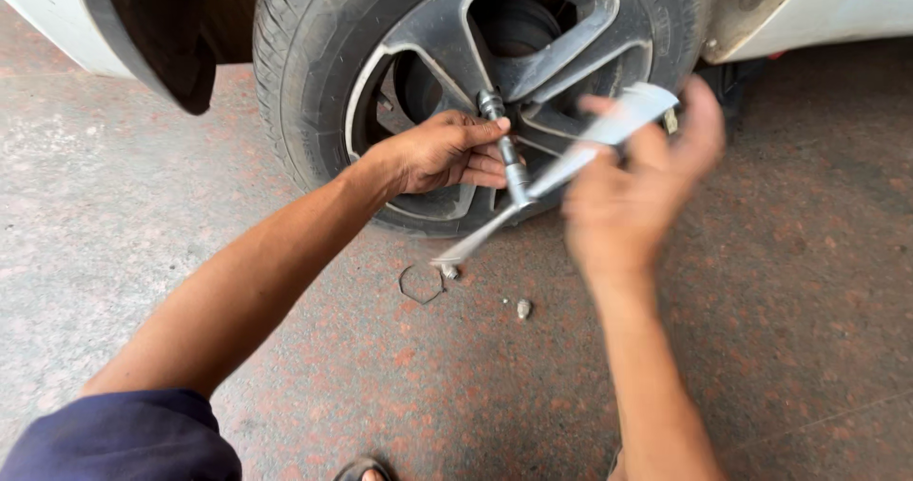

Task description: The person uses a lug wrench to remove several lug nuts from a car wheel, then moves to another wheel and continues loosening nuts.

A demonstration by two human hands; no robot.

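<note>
White car body panel point(57, 25) at far left, black mudflap point(176, 58) hanging beside it. Then the tyre point(300, 72) with its grey alloy wheel point(533, 58), standing on the speckled reddish floor point(143, 205). Left hand point(447, 153) closed around the upright shaft of a cross wheel wrench point(514, 172), socket end set against the wheel hub. On the floor below, a wire ring point(421, 284) and two loose wheel nuts point(523, 307). Right hand point(632, 191), blurred, curled around the wrench's slanting crossbar.
</note>
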